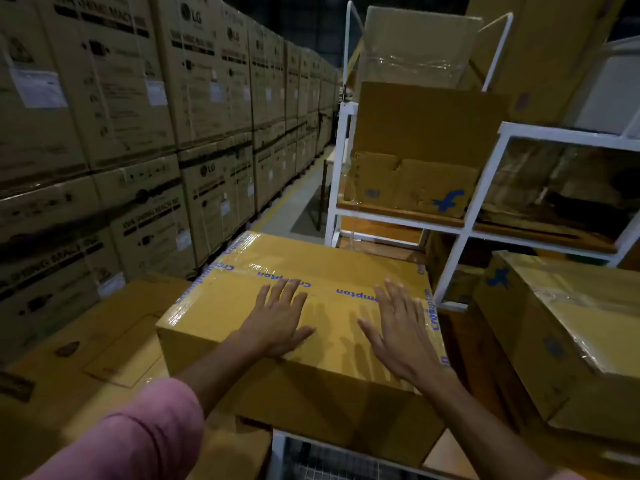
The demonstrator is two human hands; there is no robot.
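Note:
A large brown cardboard box point(332, 268) sealed with clear tape printed in blue letters stands right in front of me at the centre of the head view. My left hand point(277, 320) lies flat on its top near the front edge, fingers straight and spread. My right hand point(398, 334) lies flat on the top further right, fingers straight as well. Neither hand holds anything. A pink sleeve covers my left upper arm at the bottom left.
A tall wall of stacked washing-machine cartons point(138, 133) lines the left side of a narrow aisle point(298, 202). A white metal rack point(464, 233) with boxes stands behind on the right. More taped boxes sit at right point(561, 334) and lower left point(86, 358).

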